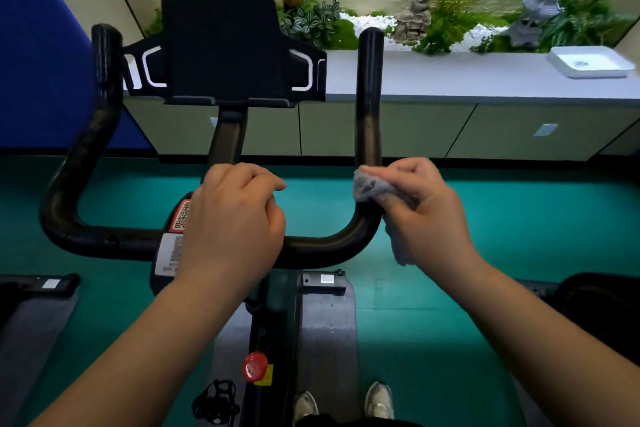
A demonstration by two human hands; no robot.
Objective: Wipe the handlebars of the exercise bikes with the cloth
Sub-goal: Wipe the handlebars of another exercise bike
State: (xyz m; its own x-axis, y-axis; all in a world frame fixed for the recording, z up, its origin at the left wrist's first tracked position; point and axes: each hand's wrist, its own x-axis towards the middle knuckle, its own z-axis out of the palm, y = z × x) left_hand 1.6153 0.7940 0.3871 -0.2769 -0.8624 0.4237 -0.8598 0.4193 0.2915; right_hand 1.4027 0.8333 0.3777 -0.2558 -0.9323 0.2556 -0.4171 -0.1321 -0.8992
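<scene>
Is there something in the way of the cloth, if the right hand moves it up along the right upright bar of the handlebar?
Nothing visible. The right hand presses the cloth at the bar's base; above it the bar is bare to its tip. The console stands apart.

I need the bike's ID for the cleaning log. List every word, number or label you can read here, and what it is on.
No text can be read.
Red sticker with a QR code on the bike's stem: print too blurred.
White label below it: lines too small to read.
White tray on the counter: dark mark, unreadable.
</scene>
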